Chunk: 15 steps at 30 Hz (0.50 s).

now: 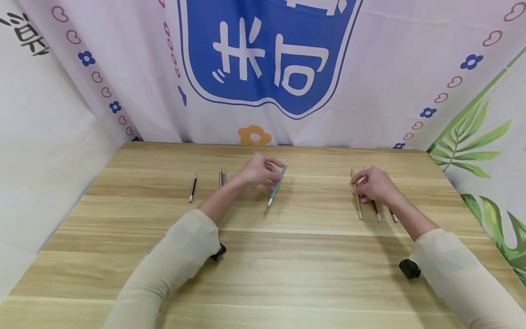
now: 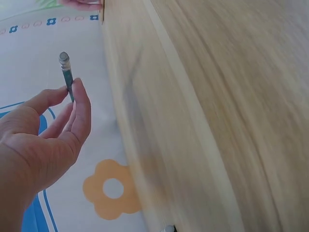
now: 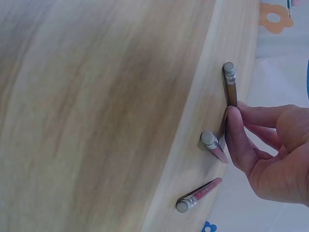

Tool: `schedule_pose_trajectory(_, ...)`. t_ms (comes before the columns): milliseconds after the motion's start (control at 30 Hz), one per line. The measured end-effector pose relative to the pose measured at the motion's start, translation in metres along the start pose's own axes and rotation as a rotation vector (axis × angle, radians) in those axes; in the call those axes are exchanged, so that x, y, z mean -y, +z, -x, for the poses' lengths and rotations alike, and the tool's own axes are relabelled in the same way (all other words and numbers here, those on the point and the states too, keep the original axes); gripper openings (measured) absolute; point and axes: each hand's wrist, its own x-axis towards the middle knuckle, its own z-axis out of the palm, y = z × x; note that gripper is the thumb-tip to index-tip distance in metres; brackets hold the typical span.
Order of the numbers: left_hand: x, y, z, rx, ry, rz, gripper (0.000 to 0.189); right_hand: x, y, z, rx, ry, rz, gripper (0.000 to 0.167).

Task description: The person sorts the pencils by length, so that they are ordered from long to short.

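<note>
My left hand (image 1: 263, 171) pinches a teal pencil (image 1: 276, 188) between thumb and fingers, held above the table with its eraser end toward me. In the left wrist view the pencil's eraser end (image 2: 64, 59) points up past the fingertips. On the right, my right hand (image 1: 373, 184) pinches a yellowish-brown pencil (image 1: 359, 205), which lies at or just over the tabletop. Beside it are two dark red pencils, one (image 3: 212, 145) close by the fingers and the other (image 3: 200, 194) farther off. The hand partly hides these two in the head view.
Left of my left arm a dark pencil (image 1: 193, 188) lies on the wooden table (image 1: 263, 274). Two more pencils (image 1: 222, 176) lie side by side, partly behind the left forearm. A printed curtain (image 1: 156, 91) hangs along the table's back edge.
</note>
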Motion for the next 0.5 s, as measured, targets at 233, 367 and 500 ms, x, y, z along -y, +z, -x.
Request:
schedule_pose_trajectory(233,0.003,0.008,-0.005,-0.030,-0.009,0.043,0.041,-0.001,0.000,-0.001,0.001,0.004,0.000,0.027)
schedule_pose_trajectory(367,0.004,0.012,-0.007,-0.036,0.009,0.050,0.042,-0.001,0.001,-0.001,0.004,0.010,-0.001,0.027)
schedule_pose_trajectory(500,0.003,0.016,-0.008,-0.031,0.025,0.048,0.039,-0.002,0.001,-0.002,0.002,0.004,-0.004,0.028)
